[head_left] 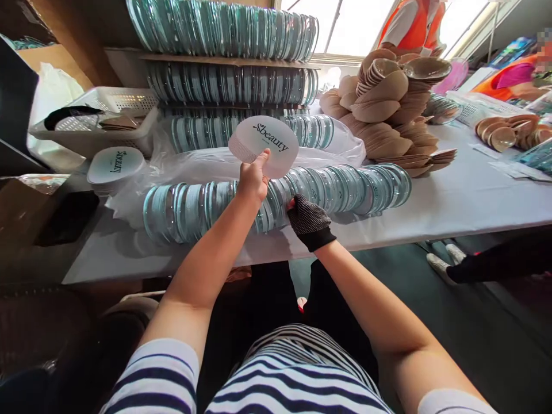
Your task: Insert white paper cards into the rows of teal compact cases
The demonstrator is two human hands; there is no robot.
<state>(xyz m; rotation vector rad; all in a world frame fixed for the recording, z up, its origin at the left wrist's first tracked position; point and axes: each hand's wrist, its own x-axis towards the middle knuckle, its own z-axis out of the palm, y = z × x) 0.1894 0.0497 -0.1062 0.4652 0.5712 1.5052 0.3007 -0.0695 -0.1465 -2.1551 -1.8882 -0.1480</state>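
My bare left hand grips a stack of white oval cards printed "Sbeauty", thumb on top, held over a long row of clear, rounded plastic pieces with white cards between them. My right hand, in a black dotted fingerless glove, is closed at the front of that row, near its middle. Its fingertips are mostly hidden, so what they pinch cannot be made out. At left lies another stack of the same printed cards.
Behind, racks hold more rows of clear plastic pieces above plastic wrap. A white basket stands at left. Beige cupped pieces pile up at right on the white table. People in orange vests are beyond.
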